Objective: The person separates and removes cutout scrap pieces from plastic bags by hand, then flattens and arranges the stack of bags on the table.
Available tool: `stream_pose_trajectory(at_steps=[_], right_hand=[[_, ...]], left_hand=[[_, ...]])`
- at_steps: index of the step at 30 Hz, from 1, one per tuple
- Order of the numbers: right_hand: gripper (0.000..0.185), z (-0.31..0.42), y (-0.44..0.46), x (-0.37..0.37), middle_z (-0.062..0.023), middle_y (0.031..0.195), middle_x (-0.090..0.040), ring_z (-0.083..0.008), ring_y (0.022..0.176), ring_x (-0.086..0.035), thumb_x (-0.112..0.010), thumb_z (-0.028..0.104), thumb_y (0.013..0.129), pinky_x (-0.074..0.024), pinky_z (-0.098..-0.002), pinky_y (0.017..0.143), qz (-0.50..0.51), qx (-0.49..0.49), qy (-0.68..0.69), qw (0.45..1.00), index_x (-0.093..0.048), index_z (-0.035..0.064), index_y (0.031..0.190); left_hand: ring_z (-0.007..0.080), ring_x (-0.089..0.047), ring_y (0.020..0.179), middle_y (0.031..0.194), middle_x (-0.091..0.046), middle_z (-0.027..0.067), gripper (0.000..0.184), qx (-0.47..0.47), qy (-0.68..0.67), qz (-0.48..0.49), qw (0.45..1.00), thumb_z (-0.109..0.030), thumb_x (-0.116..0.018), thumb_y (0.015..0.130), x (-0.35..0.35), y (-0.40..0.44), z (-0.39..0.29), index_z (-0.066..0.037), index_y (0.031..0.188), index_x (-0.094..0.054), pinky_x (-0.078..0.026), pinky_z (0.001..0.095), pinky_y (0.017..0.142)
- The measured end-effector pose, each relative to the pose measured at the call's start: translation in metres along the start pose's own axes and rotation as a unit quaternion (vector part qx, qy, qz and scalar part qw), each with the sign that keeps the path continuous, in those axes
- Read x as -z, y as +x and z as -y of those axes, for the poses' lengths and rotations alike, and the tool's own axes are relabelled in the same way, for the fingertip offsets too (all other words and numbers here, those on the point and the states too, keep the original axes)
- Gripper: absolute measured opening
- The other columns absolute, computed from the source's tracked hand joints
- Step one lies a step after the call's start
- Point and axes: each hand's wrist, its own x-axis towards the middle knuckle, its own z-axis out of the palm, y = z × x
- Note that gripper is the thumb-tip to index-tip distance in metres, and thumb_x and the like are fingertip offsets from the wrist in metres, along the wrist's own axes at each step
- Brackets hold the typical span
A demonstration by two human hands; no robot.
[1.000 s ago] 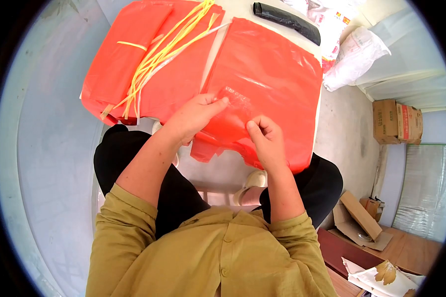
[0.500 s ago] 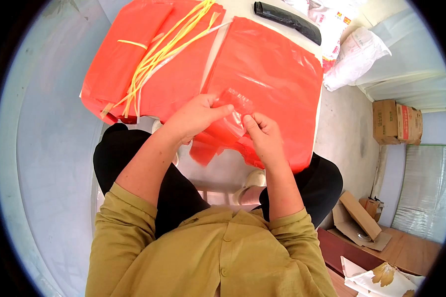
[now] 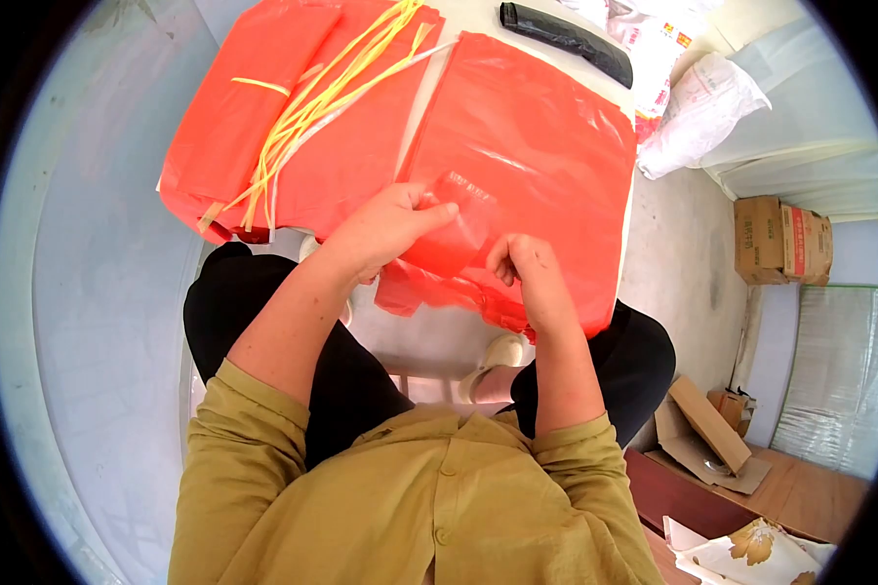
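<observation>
A flat stack of red plastic bags (image 3: 546, 136) lies before me, its loose cut edges hanging over the near side of the table. My left hand (image 3: 405, 224) is closed on a raised flap of a red plastic bag (image 3: 466, 216), thumb on top; white crimped marks show along the flap's upper edge. Just right of that flap is my right hand (image 3: 527, 268), with its fingers curled in and no plastic visible between them. Further left, yellow strips (image 3: 312, 112) lie across another pile of folded red plastic bags (image 3: 244, 97).
A black rolled bundle (image 3: 566, 44) lies at the table's far edge. White sacks (image 3: 702, 112) stand beyond it on the right. Cardboard boxes (image 3: 780, 239) are by the right wall, and an opened carton (image 3: 707, 439) rests on a low wooden surface (image 3: 810, 487).
My right hand has let go of the flap and moved slightly right and down, its fingers curling. The flap now lies flatter, while my left hand keeps its grip in the same place.
</observation>
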Motion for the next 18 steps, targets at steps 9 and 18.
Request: stream_pose_trajectory(at_steps=[9, 18], right_hand=[[0.027, 0.000, 0.013, -0.023, 0.0040, 0.073, -0.052, -0.0053, 0.070, -0.046, -0.061, 0.018, 0.101, -0.0393, -0.0239, 0.064, -0.075, 0.006, -0.020, 0.997, -0.058, 0.0031, 0.078], [0.019, -0.004, 0.007, -0.018, 0.0036, 0.077, -0.055, -0.0053, 0.075, -0.049, -0.061, 0.014, 0.100, -0.0422, -0.0236, 0.068, -0.090, 0.017, -0.037, 0.995, -0.061, 0.0018, 0.085]], left_hand=[[0.0093, -0.051, 0.075, 0.089, -0.063, 0.0004, 0.042, -0.037, -0.006, 0.010, 0.999, -0.040, -0.068, 0.095, -0.002, -0.009, -0.006, -0.005, 0.117, -0.065, -0.041, 0.0305, 0.059], [0.0078, -0.053, 0.071, 0.089, -0.065, 0.0008, 0.038, -0.006, -0.047, 0.006, 0.999, -0.043, -0.061, 0.099, 0.003, 0.010, 0.013, -0.009, 0.114, -0.065, -0.040, 0.0287, 0.056]])
